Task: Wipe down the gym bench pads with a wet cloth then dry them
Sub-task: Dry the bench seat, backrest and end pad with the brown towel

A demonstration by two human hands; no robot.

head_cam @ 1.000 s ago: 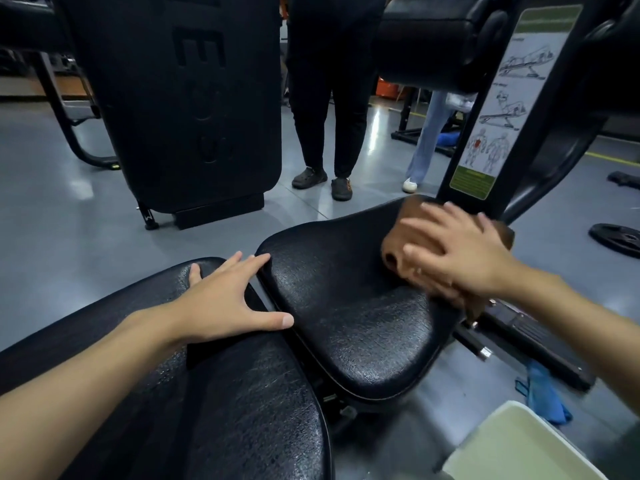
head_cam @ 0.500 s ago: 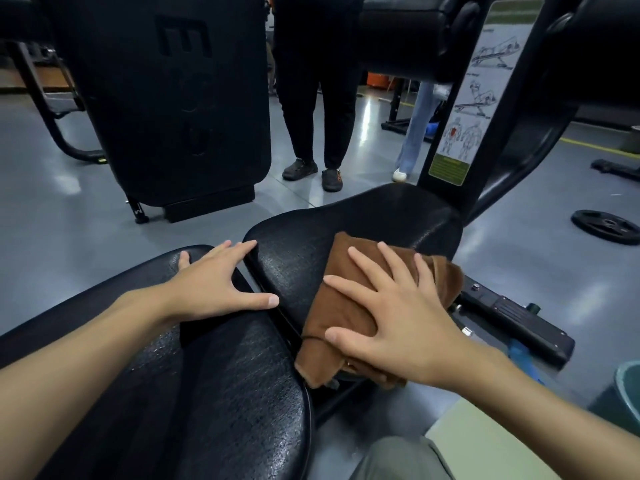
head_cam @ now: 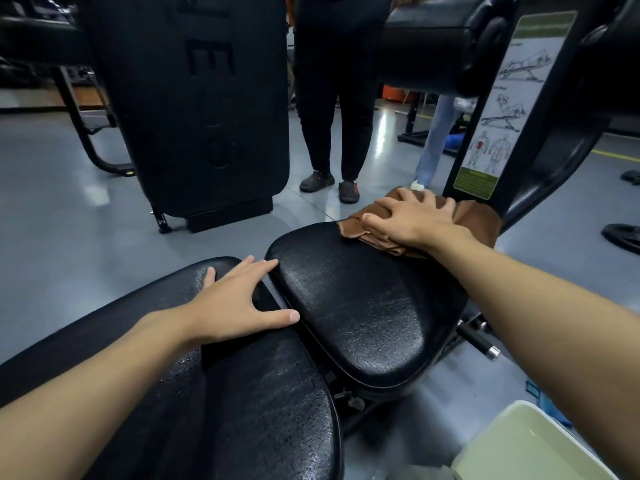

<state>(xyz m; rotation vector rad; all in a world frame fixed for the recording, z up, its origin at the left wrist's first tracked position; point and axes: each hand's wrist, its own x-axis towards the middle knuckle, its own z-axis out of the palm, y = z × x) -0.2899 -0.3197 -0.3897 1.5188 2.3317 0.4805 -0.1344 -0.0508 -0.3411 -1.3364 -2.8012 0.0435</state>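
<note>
Brown cloth (head_cam: 479, 220), bunched, has slid to the seat pad's (head_cam: 363, 306) far edge under the flat-fingered right hand (head_cam: 412, 220), left hand (head_cam: 232, 306) still spread flat.

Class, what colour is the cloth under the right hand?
Brown; the cloth shows best in the head view, pressed by the right hand.

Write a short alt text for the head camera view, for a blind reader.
The right hand presses a brown cloth onto the far end of a black seat pad, while the left hand rests on the longer pad beside it. Someone in dark trousers stands behind.
</note>
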